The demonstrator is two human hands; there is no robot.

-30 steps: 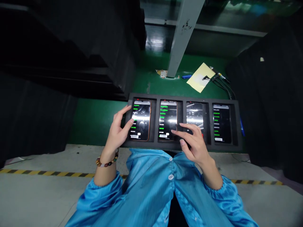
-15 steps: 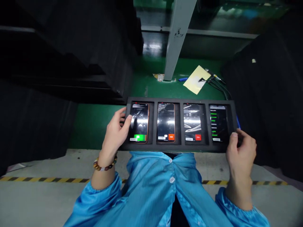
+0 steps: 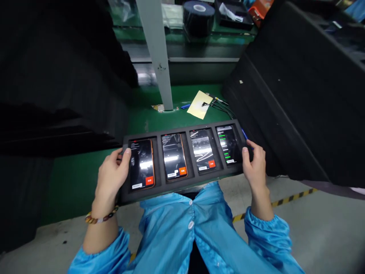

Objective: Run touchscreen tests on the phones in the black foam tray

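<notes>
A long black foam tray point(image 3: 176, 185) lies level in front of me, with several smartphones face up in its separate slots. My left hand point(image 3: 111, 177) grips its left end, thumb on the top rim beside the leftmost phone point(image 3: 142, 163). At the other end, my right hand point(image 3: 255, 165) holds the rim, thumb on top and fingers around the outer side. Red blocks glow low on the leftmost phone, the second phone point(image 3: 174, 154) and the third phone point(image 3: 203, 148). Green bars line the rightmost phone point(image 3: 228, 144).
Tall black stacks point(image 3: 288, 110) rise on the right, with another dark stack point(image 3: 71, 87) on the left. On the green bench point(image 3: 176, 121) are a yellow note point(image 3: 198, 108), a blue pen point(image 3: 185, 106) and black cables point(image 3: 224, 108). A grey post point(image 3: 159, 64) stands behind.
The tray and both hands have shifted left in view, and the tray now slants up to the right. The leftmost phone's green block has given way to a smaller red one.
</notes>
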